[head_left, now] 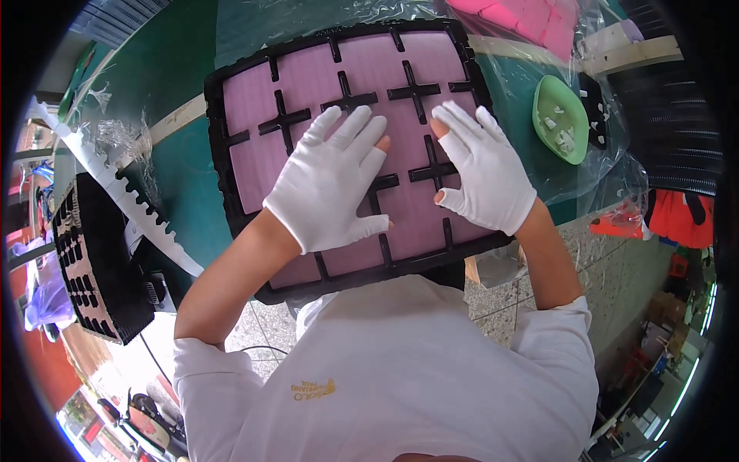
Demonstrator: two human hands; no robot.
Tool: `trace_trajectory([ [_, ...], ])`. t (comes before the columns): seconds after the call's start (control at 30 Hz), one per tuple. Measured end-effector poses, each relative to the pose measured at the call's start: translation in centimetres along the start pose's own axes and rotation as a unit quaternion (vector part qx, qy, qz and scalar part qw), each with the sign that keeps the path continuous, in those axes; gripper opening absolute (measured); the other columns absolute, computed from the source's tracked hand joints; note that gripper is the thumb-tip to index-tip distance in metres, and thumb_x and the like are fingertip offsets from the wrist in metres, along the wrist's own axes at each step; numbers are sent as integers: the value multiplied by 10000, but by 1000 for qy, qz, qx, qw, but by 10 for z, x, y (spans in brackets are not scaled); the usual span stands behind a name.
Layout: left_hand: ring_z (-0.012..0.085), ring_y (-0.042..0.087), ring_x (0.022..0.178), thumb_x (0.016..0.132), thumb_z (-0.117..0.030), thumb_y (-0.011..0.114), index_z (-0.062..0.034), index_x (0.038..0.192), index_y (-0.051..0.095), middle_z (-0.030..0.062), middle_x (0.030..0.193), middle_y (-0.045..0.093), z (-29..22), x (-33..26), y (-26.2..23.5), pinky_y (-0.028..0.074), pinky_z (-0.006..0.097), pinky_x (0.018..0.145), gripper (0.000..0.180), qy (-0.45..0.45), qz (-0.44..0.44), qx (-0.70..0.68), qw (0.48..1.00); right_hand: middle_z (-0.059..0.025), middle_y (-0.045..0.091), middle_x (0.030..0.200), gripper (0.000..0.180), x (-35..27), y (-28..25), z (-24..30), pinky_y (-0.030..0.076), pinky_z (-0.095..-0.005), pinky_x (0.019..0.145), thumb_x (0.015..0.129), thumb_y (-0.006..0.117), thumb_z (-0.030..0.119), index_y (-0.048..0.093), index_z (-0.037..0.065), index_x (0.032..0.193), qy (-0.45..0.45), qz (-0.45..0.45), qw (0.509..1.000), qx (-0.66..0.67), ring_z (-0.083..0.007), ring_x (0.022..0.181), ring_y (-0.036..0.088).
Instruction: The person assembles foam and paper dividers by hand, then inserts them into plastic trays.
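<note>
gloved hands pressed flat on pink panel

a pink ribbed panel (308, 85) set in a black plastic frame (215, 131) with cross-shaped bars lay on a green worktable (177, 69), its near edge overhanging toward the person. both hands, in white gloves with cut-off fingertips, rested palm-down on the panel's middle: the left hand (331, 181) and the right hand (481, 169) lay just beside each other, fingers spread wide and gripping nothing. to the right, under clear plastic film, sat a green oval dish (558, 115) holding small white pieces. more pink pieces (531, 19) lay at the table's far edge. a stack of black grid trays (96, 262) stood to the left, well apart.
</note>
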State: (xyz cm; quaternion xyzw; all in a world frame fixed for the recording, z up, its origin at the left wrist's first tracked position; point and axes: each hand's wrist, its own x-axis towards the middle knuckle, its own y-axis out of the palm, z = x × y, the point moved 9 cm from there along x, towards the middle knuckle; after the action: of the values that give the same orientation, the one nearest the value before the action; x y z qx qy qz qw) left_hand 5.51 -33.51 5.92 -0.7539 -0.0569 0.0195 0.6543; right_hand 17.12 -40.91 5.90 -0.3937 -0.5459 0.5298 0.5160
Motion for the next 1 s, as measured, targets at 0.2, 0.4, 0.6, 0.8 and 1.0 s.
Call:
trace_trajectory([
  [0.2, 335, 494, 1328, 807, -586, 673, 10, 1375, 534, 195, 1316, 576, -13, 24, -12, 270, 524, 1186, 835, -29, -2, 30, 999, -201, 648, 1255, 625, -4, -17, -5, 348, -524, 1117, 874, 640, 524, 638, -14, 1191, 49, 15, 998, -39, -296, 1240, 590],
  [0.4, 335, 577, 1191, 784, -198, 736, 22, 1194, 554, 154, 1161, 633, 19, 22, -69, 447, 442, 1020, 500, -69, -249, 67, 964, -228, 617, 1220, 576, 53, -16, -34, 431, -440, 1038, 912, 634, 402, 552, -69, 1233, 26, -125, 991, -48, -356, 1160, 586],
  [0.6, 296, 442, 1395, 983, -389, 556, 50, 1429, 408, 163, 1467, 489, 69, 7, -12, 320, 436, 1180, 643, -169, -45, 140, 975, -259, 395, 1537, 974, 77, 25, -31, 241, -418, 1219, 946, 436, 673, 335, -138, 1474, 25, 42, 990, -132, -319, 1469, 345],
  [0.8, 334, 557, 1253, 916, -311, 641, 37, 1417, 429, 184, 1433, 507, 78, 4, -31, 455, 438, 1025, 646, -196, -43, 57, 978, -253, 400, 1537, 973, 87, 22, -64, 238, -423, 1218, 940, 460, 664, 316, -128, 1486, 96, 22, 990, -102, -318, 1466, 349],
  [1.0, 344, 601, 1108, 834, -264, 729, 32, 1472, 377, 197, 1377, 514, 88, -27, -23, 520, 429, 870, 787, -140, -115, 74, 981, -250, 425, 1518, 930, 82, 20, -51, 257, -428, 1207, 935, 492, 643, 369, -115, 1460, 61, 26, 997, -45, -331, 1449, 373],
])
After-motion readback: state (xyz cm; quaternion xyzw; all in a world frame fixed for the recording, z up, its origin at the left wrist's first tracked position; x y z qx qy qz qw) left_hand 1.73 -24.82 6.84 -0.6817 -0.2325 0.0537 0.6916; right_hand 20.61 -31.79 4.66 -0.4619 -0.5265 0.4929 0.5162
